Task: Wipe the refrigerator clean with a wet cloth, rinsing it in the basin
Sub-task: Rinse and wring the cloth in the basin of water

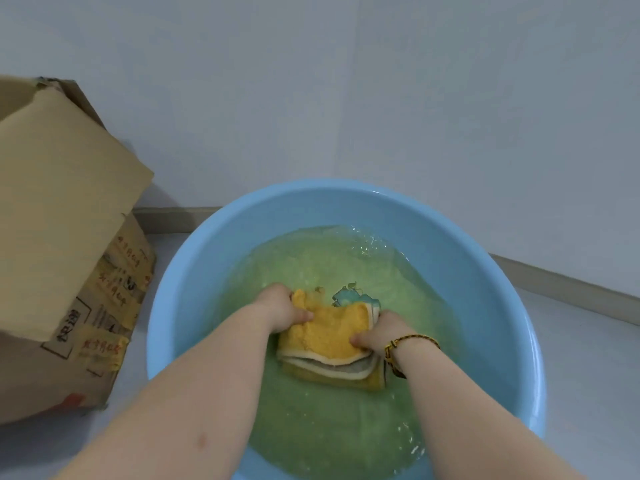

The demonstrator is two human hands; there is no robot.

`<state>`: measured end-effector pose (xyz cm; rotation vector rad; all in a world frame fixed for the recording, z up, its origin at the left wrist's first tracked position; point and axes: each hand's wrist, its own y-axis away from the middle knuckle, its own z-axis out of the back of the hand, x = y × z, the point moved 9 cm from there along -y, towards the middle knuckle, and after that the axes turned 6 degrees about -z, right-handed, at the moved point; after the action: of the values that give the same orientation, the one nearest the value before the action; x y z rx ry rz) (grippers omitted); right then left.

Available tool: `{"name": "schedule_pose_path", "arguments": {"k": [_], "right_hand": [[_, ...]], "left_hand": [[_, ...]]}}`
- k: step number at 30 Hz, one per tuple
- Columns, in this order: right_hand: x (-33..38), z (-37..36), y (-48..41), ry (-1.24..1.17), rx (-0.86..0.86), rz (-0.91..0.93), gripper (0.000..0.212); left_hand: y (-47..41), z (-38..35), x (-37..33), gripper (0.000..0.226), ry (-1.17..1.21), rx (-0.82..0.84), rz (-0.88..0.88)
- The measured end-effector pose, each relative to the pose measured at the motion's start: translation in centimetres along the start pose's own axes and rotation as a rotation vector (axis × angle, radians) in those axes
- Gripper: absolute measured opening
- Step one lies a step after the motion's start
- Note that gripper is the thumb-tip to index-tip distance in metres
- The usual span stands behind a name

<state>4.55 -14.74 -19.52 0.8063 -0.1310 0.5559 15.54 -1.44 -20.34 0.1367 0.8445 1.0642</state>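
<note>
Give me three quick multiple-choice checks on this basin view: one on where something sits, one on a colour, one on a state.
1. Where is the cardboard box?
A. left of the basin
B. inside the basin
C. right of the basin

2. What colour is the basin?
A. red
B. light blue
C. black

3. What state is the cloth in?
A. hanging dry on the wall
B. lying untouched on the floor
C. folded, gripped by both hands in the water

Answers:
1. A, the box stands on the floor to the left, outside the rim.
2. B, its rim and inner wall are light blue around greenish water.
3. C, the left hand and right hand clutch its two ends at the water surface.
</note>
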Motion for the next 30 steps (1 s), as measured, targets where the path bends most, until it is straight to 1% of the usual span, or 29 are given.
{"name": "schedule_pose_path", "arguments": {"k": [1, 3, 4, 5, 6, 7, 8, 9, 11, 12, 13, 14, 15, 16, 17, 19, 20, 21, 22, 23, 24, 25, 26, 27, 28, 29, 30], "right_hand": [[0.0, -0.3, 0.0, 0.051, 0.007, -0.014, 0.046], [-0.1, -0.7, -0.3, 0.066, 0.004, -0.037, 0.021], [0.0, -0.5, -0.2, 0.046, -0.006, -0.045, 0.019], [0.1, -0.4, -0.1, 0.03, -0.016, -0.036, 0.025], [0.2, -0.1, -0.1, -0.002, -0.025, -0.027, 0.025], [0.5, 0.3, 0.1, -0.063, -0.024, -0.01, 0.019], [0.7, 0.6, 0.6, -0.159, -0.015, 0.011, 0.015], [1.1, 1.1, 1.1, -0.27, -0.015, 0.041, 0.014], [2.1, 2.3, 2.3, -0.463, -0.05, 0.118, 0.008], [2.5, 2.8, 2.9, -0.544, -0.079, 0.16, 0.005], [3.1, 3.2, 3.4, -0.611, -0.101, 0.208, 0.007], [3.9, 3.5, 4.2, -0.636, -0.132, 0.272, 0.015], [4.9, 3.8, 4.9, -0.59, -0.174, 0.364, 0.023], [6.0, 3.9, 5.9, -0.492, -0.215, 0.469, 0.028], [7.0, 3.8, 6.8, -0.388, -0.242, 0.57, 0.033], [8.3, 3.1, 8.7, -0.243, -0.206, 0.738, 0.042], [8.5, 2.5, 9.4, -0.216, -0.156, 0.801, 0.046], [8.4, 2.2, 10.0, -0.239, -0.128, 0.838, 0.049], [8.2, 2.4, 10.4, -0.305, -0.134, 0.839, 0.051], [7.7, 3.1, 10.4, -0.385, -0.197, 0.816, 0.051], [7.0, 3.9, 10.2, -0.437, -0.293, 0.774, 0.055], [6.4, 4.3, 9.6, -0.429, -0.369, 0.704, 0.068], [5.8, 4.2, 9.0, -0.406, -0.388, 0.617, 0.086], [5.4, 3.9, 8.1, -0.414, -0.352, 0.538, 0.102], [5.2, 3.3, 7.3, -0.482, -0.27, 0.482, 0.113], [5.1, 2.6, 6.8, -0.581, -0.171, 0.449, 0.118], [5.1, 2.1, 6.5, -0.667, -0.094, 0.452, 0.117]], "left_hand": [[-0.1, -0.2, 0.0, 0.052, -0.04, -0.009, 0.002], [-0.1, -0.5, -0.1, 0.051, -0.061, -0.016, 0.014], [0.0, -0.5, -0.1, 0.05, -0.046, -0.027, 0.021], [-0.1, -0.3, -0.1, 0.05, 0.003, -0.043, 0.028], [-0.2, -0.2, 0.0, 0.05, 0.11, -0.054, 0.043], [-0.3, -0.3, -0.1, 0.05, 0.257, -0.047, 0.058], [-0.1, -0.5, -0.3, 0.049, 0.414, -0.037, 0.069], [0.2, -0.4, -0.8, 0.047, 0.544, -0.039, 0.068], [0.9, 0.3, -2.2, 0.038, 0.716, -0.074, 0.034], [1.4, 0.7, -3.1, 0.037, 0.775, -0.099, 0.005], [1.8, 1.0, -3.9, 0.04, 0.827, -0.116, -0.023], [2.3, 1.2, -4.8, 0.044, 0.874, -0.119, -0.048], [2.7, 1.2, -5.5, 0.047, 0.91, -0.123, -0.076], [3.1, 1.3, -6.1, 0.044, 0.947, -0.136, -0.105], [3.4, 1.6, -6.1, 0.039, 0.995, -0.185, -0.122], [3.8, 2.4, -5.1, 0.031, 1.12, -0.324, -0.108], [4.2, 2.7, -4.6, 0.026, 1.177, -0.376, -0.082], [4.3, 3.0, -4.2, 0.016, 1.219, -0.41, -0.08], [4.5, 3.3, -4.0, 0.005, 1.252, -0.429, -0.078], [4.7, 3.5, -4.0, 0.009, 1.27, -0.44, -0.101], [5.0, 3.7, -4.3, 0.014, 1.289, -0.44, -0.119], [5.2, 3.9, -4.7, 0.015, 1.306, -0.434, -0.153], [5.4, 4.0, -5.1, 0.015, 1.317, -0.427, -0.177], [5.4, 4.0, -5.7, 0.016, 1.324, -0.411, -0.21], [5.7, 3.9, -6.3, 0.017, 1.338, -0.385, -0.234], [5.7, 3.8, -6.9, 0.018, 1.334, -0.358, -0.263], [5.9, 3.7, -7.4, 0.018, 1.32, -0.333, -0.281]]}}
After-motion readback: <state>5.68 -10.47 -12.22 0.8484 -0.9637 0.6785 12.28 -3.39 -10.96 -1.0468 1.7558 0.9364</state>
